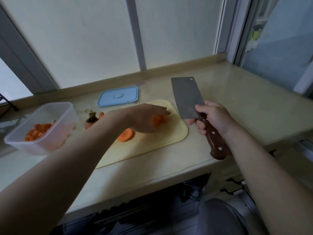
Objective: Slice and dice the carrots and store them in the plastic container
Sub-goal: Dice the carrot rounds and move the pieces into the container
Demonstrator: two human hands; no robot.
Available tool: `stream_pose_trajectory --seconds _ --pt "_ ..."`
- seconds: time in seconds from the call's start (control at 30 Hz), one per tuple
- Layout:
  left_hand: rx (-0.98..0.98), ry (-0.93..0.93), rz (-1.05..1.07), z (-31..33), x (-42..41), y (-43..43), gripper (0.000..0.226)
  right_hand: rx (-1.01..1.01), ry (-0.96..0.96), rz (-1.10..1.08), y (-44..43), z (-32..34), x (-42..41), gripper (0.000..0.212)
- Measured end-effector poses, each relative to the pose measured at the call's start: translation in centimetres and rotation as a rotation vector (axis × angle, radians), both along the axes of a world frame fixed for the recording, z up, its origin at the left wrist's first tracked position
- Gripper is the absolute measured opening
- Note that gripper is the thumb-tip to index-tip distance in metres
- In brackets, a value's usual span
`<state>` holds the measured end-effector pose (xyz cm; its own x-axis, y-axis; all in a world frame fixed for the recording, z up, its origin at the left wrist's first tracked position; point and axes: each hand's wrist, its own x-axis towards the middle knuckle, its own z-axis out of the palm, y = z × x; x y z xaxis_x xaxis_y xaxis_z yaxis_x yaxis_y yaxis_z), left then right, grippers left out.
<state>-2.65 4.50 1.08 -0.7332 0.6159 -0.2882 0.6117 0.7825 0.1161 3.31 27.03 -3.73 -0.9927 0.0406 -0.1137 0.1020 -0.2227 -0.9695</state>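
Pale stone table [237, 99] by a window, with a yellow cutting board [152, 150] in the middle. A clear plastic container [67, 114] sits left of the board, lid off, with diced carrot [37, 132] inside. The right grip [211, 117] is wrapped round the wooden handle of a cleaver [186, 95], just right of the board. A blue lid [118, 96] lies flat behind the board. The left grip [145, 119] is loose, fingers straight, over a heap of carrot cubes [159, 120] on the board (touching or not, can't tell). There's a round carrot slice [126, 135] nearer and a leafy carrot stub [91, 122] by the board's left end.
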Motion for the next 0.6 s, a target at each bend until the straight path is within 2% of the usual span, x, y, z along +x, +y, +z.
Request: stream_pose_trajectory --seconds 0.27,0.5,0.6 --pt "0.024 0.100 -0.080 -0.1 -0.6 -0.1 0.045 0.011 -0.007 0.000 0.0 0.0 -0.2 0.014" --pt "0.002 0.188 0.096 -0.8 0.3 0.8 0.028 0.015 -0.024 -0.016 -0.2 0.3 0.0 0.013" --pt "0.078 0.191 0.189 -1.6 0.4 1.0 0.033 0.012 -0.029 -0.025 -0.4 0.4 0.1 0.013"
